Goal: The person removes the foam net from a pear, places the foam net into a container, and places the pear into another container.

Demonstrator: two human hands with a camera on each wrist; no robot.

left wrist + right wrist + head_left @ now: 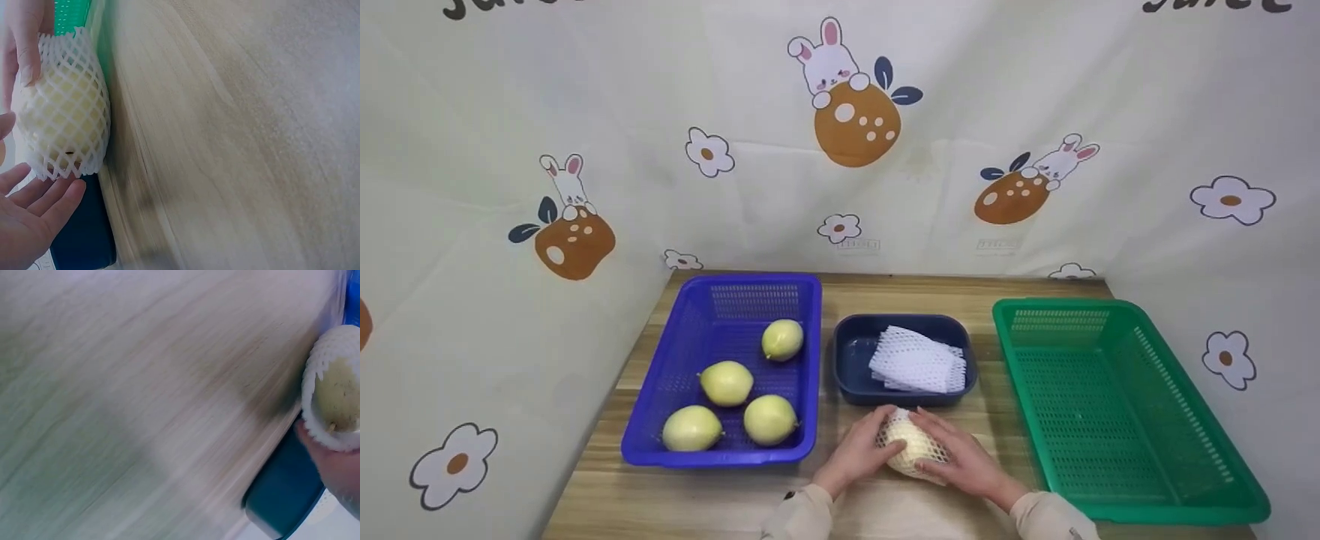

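Observation:
A pale yellow pear-like fruit [913, 445] sits inside a white foam net sleeve [93, 112], between the two hands. My left hand [861, 448] holds it from the left, thumb at the near side and fingertips at the sleeve's end. From the right, my right hand [966, 461] grips it, fingers over the top and thumb at the near side. At one end, the sleeve's opening leaves speckled skin and a short stem [332, 427] showing. Just behind the hands stands a dark blue box [851, 386] with more white net sleeves [919, 360] inside.
On the left, a blue basket [720, 459] contains several bare pale yellow fruits [727, 383]. A green basket [1110, 405] stands on the right. All stand on a wood-grain table [660, 502], with a printed cloth [765, 202] behind and at both sides.

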